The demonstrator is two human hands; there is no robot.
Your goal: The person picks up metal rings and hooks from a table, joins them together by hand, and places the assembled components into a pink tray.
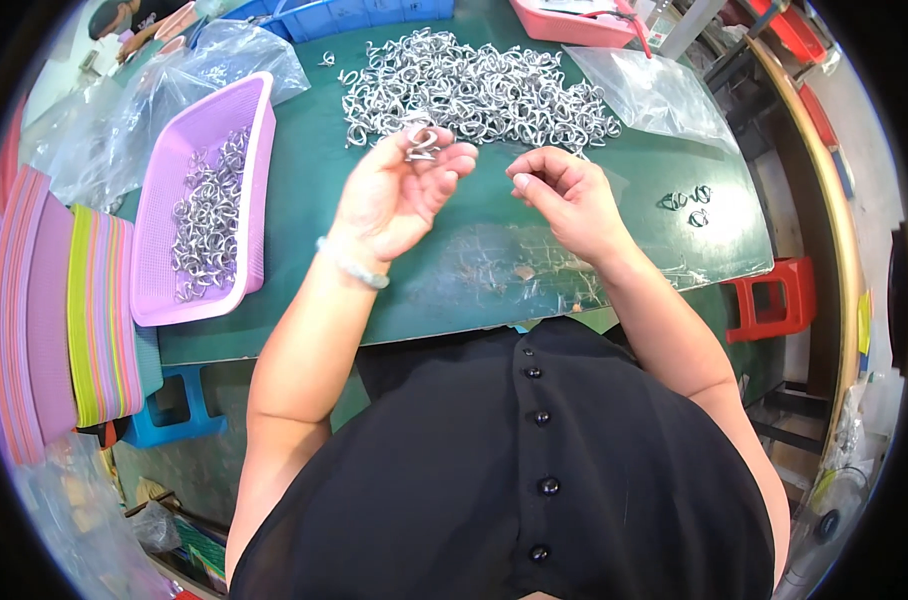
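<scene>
My left hand (399, 195) is turned palm up, its fingers curled around a bent silver metal ring (422, 146). The ring looks twisted, and the fingers hide part of it. To its right, my right hand (572, 205) hovers over the table with thumb and fingertips drawn together. Whether anything small is between them cannot be made out. Just beyond both hands spreads a large pile of similar silver rings (474, 88). On the left, a pink-purple plastic basket (146, 270) holds more of these rings (212, 215).
The green table (444, 285) has a worn front edge. A few darker-looking rings (687, 203) lie at right. Clear plastic bags (654, 95) flank the pile. Behind it stand a blue bin (364, 14) and a pink tray (574, 28). Stacked baskets (99, 310) stand left; a red stool (774, 300), right.
</scene>
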